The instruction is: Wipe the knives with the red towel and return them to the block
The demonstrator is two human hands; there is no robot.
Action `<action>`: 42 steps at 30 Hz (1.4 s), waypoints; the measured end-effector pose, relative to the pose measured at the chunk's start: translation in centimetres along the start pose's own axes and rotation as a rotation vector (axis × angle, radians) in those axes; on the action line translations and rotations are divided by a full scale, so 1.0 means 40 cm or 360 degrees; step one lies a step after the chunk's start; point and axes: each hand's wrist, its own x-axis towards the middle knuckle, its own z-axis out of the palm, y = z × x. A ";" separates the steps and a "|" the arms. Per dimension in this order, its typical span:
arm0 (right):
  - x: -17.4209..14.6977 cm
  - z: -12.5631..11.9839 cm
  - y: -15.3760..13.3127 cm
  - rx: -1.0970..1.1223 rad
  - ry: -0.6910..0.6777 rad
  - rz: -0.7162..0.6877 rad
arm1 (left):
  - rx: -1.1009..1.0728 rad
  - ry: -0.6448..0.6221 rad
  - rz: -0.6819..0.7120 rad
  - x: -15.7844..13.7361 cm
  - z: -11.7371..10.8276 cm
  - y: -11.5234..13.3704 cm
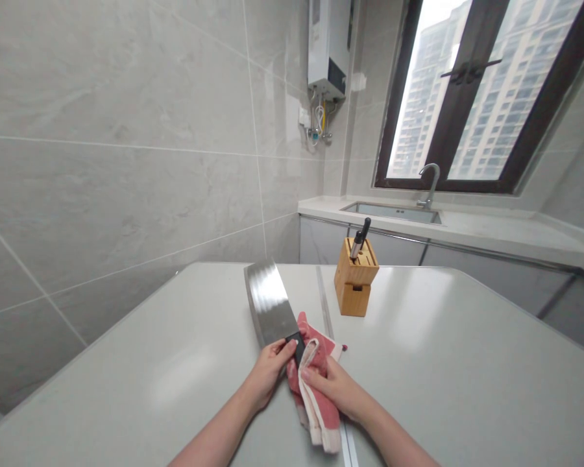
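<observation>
A cleaver (271, 301) with a broad steel blade and a black handle is held above the white table, its blade pointing away and to the left. My left hand (267, 373) is closed on the handle close to the blade, thumb on top. Wrapped in my right hand (338, 388) is a red and white cloth (321, 405), folded around the rear of the handle and hanging down toward me. The cloth hides the handle's end and some of my right fingers.
A wooden knife block (353, 299) holding black-handled tools stands on the white table (418, 376), beyond my hands to the right. Behind it runs a counter with a sink (394, 213) and a faucet (433, 185). A tiled wall (126, 194) borders the left side.
</observation>
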 end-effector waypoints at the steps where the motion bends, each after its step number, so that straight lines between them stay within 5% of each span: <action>1: 0.000 -0.001 -0.003 -0.0016 -0.0008 -0.0011 | -0.0023 0.0021 0.0023 0.002 0.000 0.003; 17: -0.001 -0.001 -0.013 0.0068 -0.0123 0.0085 | -0.0099 0.0338 0.0195 0.015 -0.028 0.042; 42: -0.007 0.003 -0.009 0.0034 -0.0046 0.0049 | 0.0262 0.0187 0.0114 0.010 -0.025 0.011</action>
